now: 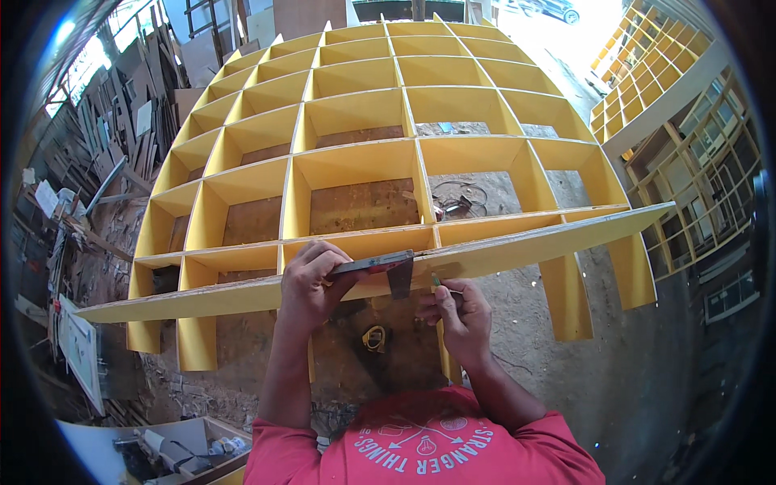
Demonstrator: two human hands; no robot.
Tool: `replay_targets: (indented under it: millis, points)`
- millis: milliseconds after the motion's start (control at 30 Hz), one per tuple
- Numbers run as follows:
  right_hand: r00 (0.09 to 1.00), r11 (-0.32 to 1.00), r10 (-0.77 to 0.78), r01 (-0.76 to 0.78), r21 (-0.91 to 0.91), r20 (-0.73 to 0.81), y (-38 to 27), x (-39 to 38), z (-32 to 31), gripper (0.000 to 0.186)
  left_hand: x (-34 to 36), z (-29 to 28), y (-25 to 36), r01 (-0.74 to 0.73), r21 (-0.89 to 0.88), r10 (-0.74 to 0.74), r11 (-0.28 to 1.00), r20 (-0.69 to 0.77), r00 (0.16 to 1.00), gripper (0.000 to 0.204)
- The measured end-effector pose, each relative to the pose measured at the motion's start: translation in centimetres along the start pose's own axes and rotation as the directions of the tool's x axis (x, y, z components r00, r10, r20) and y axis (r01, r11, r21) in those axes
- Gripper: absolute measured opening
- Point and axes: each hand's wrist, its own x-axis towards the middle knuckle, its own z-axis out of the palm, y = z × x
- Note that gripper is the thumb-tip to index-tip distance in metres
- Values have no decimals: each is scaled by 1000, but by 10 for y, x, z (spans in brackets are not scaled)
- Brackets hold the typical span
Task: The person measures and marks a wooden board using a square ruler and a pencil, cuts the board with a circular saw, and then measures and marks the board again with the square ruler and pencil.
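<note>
Hands are clamped, left hand [310, 279] around a try square [368, 263], right hand [462, 317] pinching a green stick [436, 280].

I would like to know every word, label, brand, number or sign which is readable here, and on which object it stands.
Red shirt: white printed lettering, large enough to read, curves around drawings including a light bulb; I do not copy its wording.
Metal square in the left hand: any markings are too small to read.
Yellow tape measure: any print is too small to read.
</note>
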Motion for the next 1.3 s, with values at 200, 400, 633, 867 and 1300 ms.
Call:
replay_targets:
  millis: [200, 400, 633, 867, 1300]
  points:
    - [999, 999, 16, -14, -46, 37, -1, 6, 7, 20, 0, 0, 0, 11, 15, -11, 1000, 1, 1000, 22]
    - [995, 980, -55, 71, -184, 88, -7, 14, 12, 20, 1, 0, 2, 31, 15, -31, 999, -4, 1000, 25]
    - [997, 991, -36, 44, -124, 67, -5, 15, 13, 19, 1, 0, 1, 31, -4, -31, 1000, 5, 1000, 25]
    - [993, 987, -57, 71, -142, 102, -12, 18, 15, 20, 2, -1, 2, 57, -26, -56, 998, 12, 998, 24]
    - [995, 989, -46, 57, -135, 86, -6, 21, 18, 19, 1, 0, 0, 60, -7, -60, 998, 27, 998, 23]
